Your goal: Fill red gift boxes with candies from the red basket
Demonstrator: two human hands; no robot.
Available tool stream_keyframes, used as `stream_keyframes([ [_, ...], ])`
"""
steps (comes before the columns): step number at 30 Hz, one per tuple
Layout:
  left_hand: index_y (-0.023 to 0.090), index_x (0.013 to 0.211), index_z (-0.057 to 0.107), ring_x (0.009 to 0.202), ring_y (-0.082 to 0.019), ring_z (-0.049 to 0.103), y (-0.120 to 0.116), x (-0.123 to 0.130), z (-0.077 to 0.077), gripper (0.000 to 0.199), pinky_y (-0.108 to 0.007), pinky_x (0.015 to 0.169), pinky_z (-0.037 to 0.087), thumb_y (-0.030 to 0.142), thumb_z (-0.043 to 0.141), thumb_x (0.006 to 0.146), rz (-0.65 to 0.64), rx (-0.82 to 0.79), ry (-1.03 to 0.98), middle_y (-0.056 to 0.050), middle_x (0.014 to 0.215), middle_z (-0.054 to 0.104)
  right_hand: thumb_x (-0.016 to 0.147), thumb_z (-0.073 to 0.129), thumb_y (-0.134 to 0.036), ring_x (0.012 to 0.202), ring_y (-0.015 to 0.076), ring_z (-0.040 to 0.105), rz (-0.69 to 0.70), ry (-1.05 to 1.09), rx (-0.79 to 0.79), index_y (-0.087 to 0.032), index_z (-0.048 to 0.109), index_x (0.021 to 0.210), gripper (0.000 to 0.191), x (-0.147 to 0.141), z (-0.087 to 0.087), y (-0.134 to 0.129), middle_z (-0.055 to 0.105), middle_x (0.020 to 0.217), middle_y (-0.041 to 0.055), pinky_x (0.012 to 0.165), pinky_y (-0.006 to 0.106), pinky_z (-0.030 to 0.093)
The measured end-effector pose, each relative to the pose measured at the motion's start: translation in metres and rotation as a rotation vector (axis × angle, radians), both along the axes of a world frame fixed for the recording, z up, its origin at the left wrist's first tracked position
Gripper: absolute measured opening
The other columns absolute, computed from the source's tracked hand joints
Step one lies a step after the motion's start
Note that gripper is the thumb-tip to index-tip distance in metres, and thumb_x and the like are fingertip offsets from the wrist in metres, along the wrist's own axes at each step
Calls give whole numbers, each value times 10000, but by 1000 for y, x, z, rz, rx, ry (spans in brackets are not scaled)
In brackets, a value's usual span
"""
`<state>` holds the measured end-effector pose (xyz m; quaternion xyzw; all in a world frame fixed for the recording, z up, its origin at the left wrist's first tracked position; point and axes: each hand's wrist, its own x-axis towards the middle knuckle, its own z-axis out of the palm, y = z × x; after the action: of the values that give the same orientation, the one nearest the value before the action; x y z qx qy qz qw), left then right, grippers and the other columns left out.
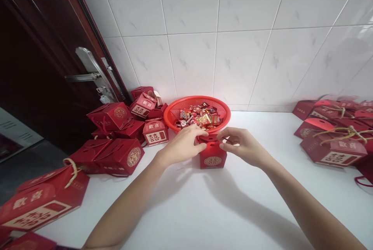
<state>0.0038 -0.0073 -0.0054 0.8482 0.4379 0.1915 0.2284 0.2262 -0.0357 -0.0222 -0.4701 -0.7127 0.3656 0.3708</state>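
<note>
A small red box (212, 159) with a round gold emblem stands upright on the white table (186, 211), in the middle of the view. My left hand (186, 143) pinches the left side of its top, thumb and fingers bent around the edge. At the right side of the top, my right hand (240, 145) has its thumb and fingers closed on the box's upper part. Directly behind the box is a red plastic basket (168, 116) holding many wrapped candies (203, 119).
Red gift boxes (116, 156) are piled on the left, one large box (43, 199) nearer me. More red boxes (335, 147), some with twine handles, lie at the right. A tiled wall (192, 63) rises behind; a dark door (37, 48) with a metal handle is at the left.
</note>
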Motion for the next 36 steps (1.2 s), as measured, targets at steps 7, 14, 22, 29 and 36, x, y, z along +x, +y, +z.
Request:
stream_keyframes([
  [7,217,1197,701,1093,-270,626,5,3,-11,348,-372,950,492,294,548,895,26,62,107,-85,1189,619,794,564,-224,668,156,505,-41,-225,25,-214,661,788,98,-1,-3,1,663,798,7,631,299,412],
  [14,210,1211,700,1084,-273,631,-1,12,-7,352,-365,916,494,250,521,911,15,83,161,-92,1167,650,855,553,-239,739,183,575,-115,-384,80,-214,685,981,185,1,-13,6,646,953,58,672,309,440],
  [22,190,1074,715,1073,-276,636,-4,14,-13,248,-361,866,485,257,527,925,-56,73,259,-104,1122,689,931,502,-316,870,222,596,16,-437,-1,-213,571,1258,350,3,-22,9,656,1078,85,760,345,469],
  [29,206,685,624,726,-202,617,-20,12,0,295,-304,620,370,160,447,917,-114,30,273,-39,721,655,926,532,-362,702,155,536,153,-354,-76,-220,629,1130,267,4,-14,5,658,972,29,660,299,439],
  [36,231,842,718,867,-216,631,-14,11,-2,234,-294,662,400,141,505,879,-47,38,264,-63,915,650,878,598,-323,710,157,535,150,-379,-99,-254,633,1201,332,2,-16,2,670,958,7,654,295,416],
])
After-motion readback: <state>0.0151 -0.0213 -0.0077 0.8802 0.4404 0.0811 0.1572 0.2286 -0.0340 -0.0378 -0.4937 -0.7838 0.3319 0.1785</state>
